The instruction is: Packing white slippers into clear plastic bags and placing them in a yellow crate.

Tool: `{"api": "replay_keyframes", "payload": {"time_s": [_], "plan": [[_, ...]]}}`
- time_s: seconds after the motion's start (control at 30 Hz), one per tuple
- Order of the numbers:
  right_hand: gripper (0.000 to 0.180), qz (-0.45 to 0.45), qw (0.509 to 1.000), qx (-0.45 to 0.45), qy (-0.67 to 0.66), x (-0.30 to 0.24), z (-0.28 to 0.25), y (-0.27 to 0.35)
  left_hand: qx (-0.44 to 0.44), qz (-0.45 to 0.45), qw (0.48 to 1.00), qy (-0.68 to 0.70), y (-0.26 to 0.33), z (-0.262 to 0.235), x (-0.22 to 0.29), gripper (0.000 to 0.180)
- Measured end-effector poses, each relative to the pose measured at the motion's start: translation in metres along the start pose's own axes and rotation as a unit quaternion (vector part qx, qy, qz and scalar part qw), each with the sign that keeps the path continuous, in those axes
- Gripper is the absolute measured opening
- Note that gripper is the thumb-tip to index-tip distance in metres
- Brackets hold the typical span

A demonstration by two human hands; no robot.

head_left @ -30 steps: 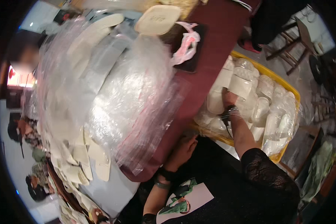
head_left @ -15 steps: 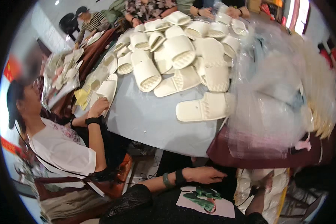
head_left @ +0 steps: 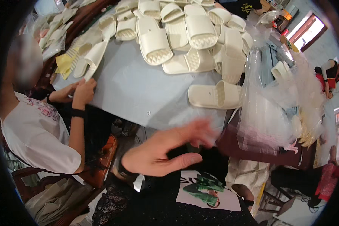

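Observation:
My left hand point(head_left: 162, 152) is raised in front of me near the table's front edge. Its thumb points right, apart from the blurred fingers, and nothing is in it. Low at the right, part of my right hand point(head_left: 242, 191) shows beside the bagged slippers point(head_left: 248, 175); its fingers cannot be made out. A single cream slipper point(head_left: 214, 95) lies on the grey-covered table point(head_left: 128, 86), just beyond my left fingertips without touching them. Behind it several cream slippers point(head_left: 199, 30) are heaped. Clear plastic bags point(head_left: 267, 113) bunch up at the right on a dark red surface point(head_left: 267, 150).
At the left a person in a white top point(head_left: 45, 132) sits with both hands at a cream slipper point(head_left: 96, 58). A yellow piece point(head_left: 66, 64) lies beyond. A wooden chair point(head_left: 101, 165) stands at lower left, a stool point(head_left: 269, 199) at lower right.
My left hand has risen from my lap toward the table's edge, its fingers blurred. The view has tilted down and turned right. The seated person's hands have moved to the slipper's near end.

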State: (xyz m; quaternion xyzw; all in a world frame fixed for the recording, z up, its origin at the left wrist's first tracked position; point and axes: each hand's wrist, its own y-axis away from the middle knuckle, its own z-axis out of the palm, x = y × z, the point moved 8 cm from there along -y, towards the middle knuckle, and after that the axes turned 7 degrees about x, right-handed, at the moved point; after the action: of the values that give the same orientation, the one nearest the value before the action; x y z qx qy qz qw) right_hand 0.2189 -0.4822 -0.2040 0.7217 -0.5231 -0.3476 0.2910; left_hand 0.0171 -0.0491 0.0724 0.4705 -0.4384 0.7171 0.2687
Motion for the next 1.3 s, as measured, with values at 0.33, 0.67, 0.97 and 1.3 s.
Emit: {"api": "replay_keyframes", "payload": {"time_s": [0.33, 0.67, 0.97, 1.3], "plan": [[0.042, -0.473, 0.841, 0.152, 0.212, -0.254, -0.112, 0.142, 0.07, 0.207, 0.967, 0.128, -0.044, -0.064, 0.061, 0.083], [0.045, -0.543, 0.68, 0.462, 0.17, -0.425, -0.245, 0.026, 0.011, 0.097, 0.991, 0.087, -0.037, -0.025, 0.069, 0.076], [0.038, -0.536, 0.612, 0.548, 0.195, -0.476, -0.235, -0.017, 0.012, -0.042, 0.95, -0.31, -0.077, 0.014, -0.13, 0.064], [0.022, -0.67, 0.548, 0.398, 0.304, -0.475, -0.176, 0.062, 0.014, -0.105, 0.923, -0.37, -0.075, 0.02, -0.16, 0.072]]}}
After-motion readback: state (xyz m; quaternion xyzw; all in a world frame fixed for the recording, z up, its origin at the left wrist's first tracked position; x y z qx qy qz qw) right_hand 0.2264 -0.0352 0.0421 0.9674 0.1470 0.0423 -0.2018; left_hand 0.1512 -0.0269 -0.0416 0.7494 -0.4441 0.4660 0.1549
